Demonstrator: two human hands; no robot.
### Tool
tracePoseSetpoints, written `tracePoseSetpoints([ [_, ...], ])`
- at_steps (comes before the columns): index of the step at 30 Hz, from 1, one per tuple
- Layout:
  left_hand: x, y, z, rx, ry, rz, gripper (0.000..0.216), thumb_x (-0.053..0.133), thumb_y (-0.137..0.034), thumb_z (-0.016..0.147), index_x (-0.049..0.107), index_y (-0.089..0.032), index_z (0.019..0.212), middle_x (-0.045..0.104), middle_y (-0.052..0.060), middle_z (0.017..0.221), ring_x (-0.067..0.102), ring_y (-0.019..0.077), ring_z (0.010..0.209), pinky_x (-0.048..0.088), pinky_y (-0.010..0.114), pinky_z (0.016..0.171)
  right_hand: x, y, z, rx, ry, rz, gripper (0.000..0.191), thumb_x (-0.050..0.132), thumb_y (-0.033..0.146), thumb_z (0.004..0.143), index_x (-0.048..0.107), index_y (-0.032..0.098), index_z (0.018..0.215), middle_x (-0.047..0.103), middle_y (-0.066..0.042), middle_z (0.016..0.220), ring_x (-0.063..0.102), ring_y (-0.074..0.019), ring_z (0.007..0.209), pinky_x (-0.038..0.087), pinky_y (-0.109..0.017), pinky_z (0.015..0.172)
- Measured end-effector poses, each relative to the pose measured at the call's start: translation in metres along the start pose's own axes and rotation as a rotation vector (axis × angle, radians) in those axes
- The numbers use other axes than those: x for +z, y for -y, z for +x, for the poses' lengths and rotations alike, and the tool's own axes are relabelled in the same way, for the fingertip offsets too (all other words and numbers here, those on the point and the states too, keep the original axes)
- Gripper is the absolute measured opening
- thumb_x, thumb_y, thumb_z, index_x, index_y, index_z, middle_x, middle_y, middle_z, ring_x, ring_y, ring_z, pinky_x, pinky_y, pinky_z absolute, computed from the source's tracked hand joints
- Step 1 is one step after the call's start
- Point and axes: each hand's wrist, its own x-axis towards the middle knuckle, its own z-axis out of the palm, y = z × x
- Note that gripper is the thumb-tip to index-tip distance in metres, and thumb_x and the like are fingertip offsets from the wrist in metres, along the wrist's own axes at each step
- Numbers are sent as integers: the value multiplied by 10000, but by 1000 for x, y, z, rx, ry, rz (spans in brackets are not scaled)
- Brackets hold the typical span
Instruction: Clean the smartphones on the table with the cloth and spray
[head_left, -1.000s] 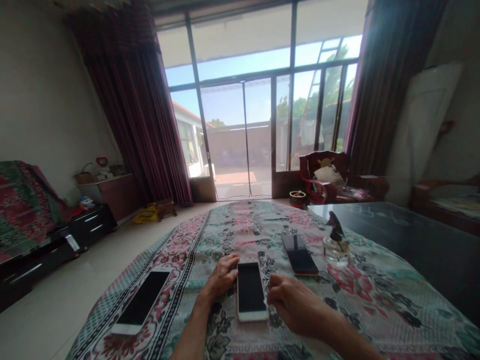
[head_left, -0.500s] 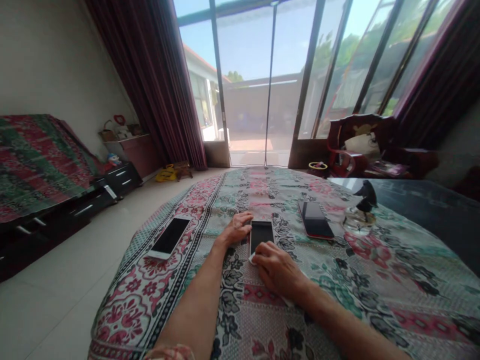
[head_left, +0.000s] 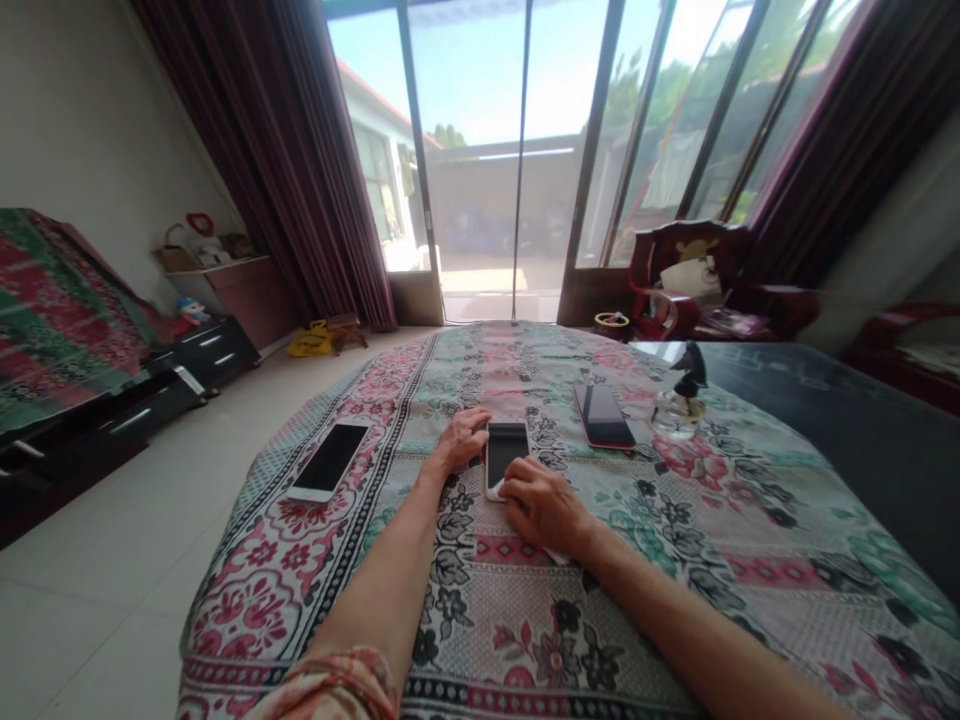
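Observation:
A white-framed phone lies screen up, its screen dark, on the floral tablecloth. My left hand rests against its upper left edge, fingers lying loosely flat and holding nothing. My right hand covers the phone's near end with fingers curled and pressed down. A small pale scrap shows beneath that hand; I cannot make out what it is. Both forearms stretch across the cloth.
A second white phone lies at the left and a red-edged phone to the right. A small glass bottle with a dark top stands beyond. Bare dark tabletop extends to the right. A wooden chair and sliding glass doors stand behind.
My head has moved back and tilted down, so the table looks farther away. My right hand moved from beside the middle phone onto its near end. The left hand stayed put.

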Motion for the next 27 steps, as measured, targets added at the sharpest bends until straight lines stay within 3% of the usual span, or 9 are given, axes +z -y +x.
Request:
tracePoseSetpoints([
  [9, -2, -5, -1, -34, -6, 24, 375, 526, -101, 743, 682, -138, 1082, 625, 84, 1255, 532, 206, 1209, 354, 308, 1104, -14, -7, -32, -68, -69, 71, 207, 514, 56, 773, 642, 190, 863, 569, -61, 888, 507, -176, 823, 462, -315, 761],
  [13, -2, -6, -1, -41, -7, 30, 373, 526, -108, 749, 681, -147, 1086, 628, 83, 1252, 529, 218, 1214, 353, 335, 1106, -11, -5, -26, -53, -135, 66, 208, 494, 75, 825, 631, 194, 925, 575, -70, 923, 512, -184, 861, 467, -331, 798],
  [16, -2, -6, 0, -33, -7, 30, 374, 524, -105, 750, 679, -143, 1088, 623, 84, 1259, 534, 214, 1207, 359, 332, 1101, -6, -3, -15, -65, -102, 31, 200, 486, 92, 846, 632, 200, 928, 581, -72, 943, 514, -183, 862, 465, -335, 804],
  [27, -1, -4, -3, 7, -18, 59, 373, 515, -108, 755, 673, -152, 1090, 636, 73, 1233, 543, 206, 1181, 371, 323, 1085, -6, -9, -17, 30, -123, 22, 181, 510, 50, 747, 631, 181, 778, 558, -56, 819, 517, -177, 799, 454, -308, 733],
])
